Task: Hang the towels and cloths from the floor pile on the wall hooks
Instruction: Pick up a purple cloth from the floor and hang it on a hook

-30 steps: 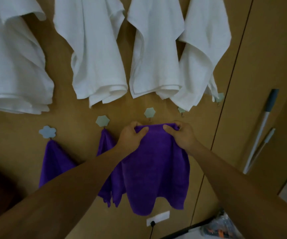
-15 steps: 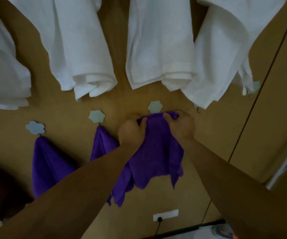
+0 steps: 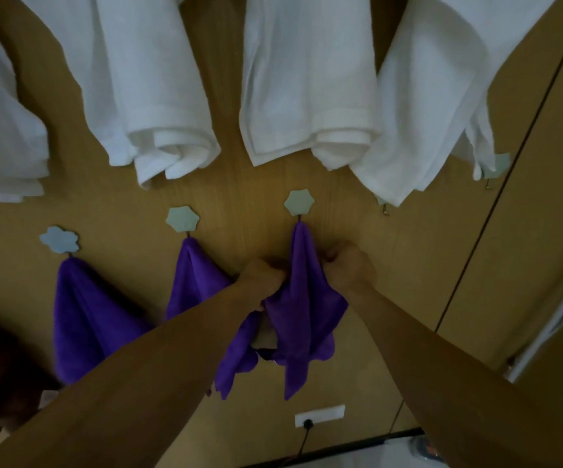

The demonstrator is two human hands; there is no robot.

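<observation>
Three purple cloths on a lower row of flower-shaped hooks against the wooden wall [image 3: 260,184]. Third purple cloth [image 3: 302,298] hung by its peak from the third hook [image 3: 299,203], pulled taut into a narrow point. Left hand [image 3: 262,278] closed tight on its left edge, right hand [image 3: 349,270] closed tight on its right edge; fingertips of both buried in the folds, not individually visible. Second purple cloth [image 3: 194,275] on the second hook [image 3: 183,219], lower part hidden behind the left forearm. First purple cloth [image 3: 86,312] below the first hook [image 3: 59,239], bottom corner also covered by that forearm. Four white towels [image 3: 158,96] above, tops cut off by the frame edge. Two further hooks, one [image 3: 385,206] half hidden under a towel hem, one [image 3: 498,165] at far right. Wall socket [image 3: 319,415] low down, cable running off frame. Dark blurred shape at lower left unidentifiable.
</observation>
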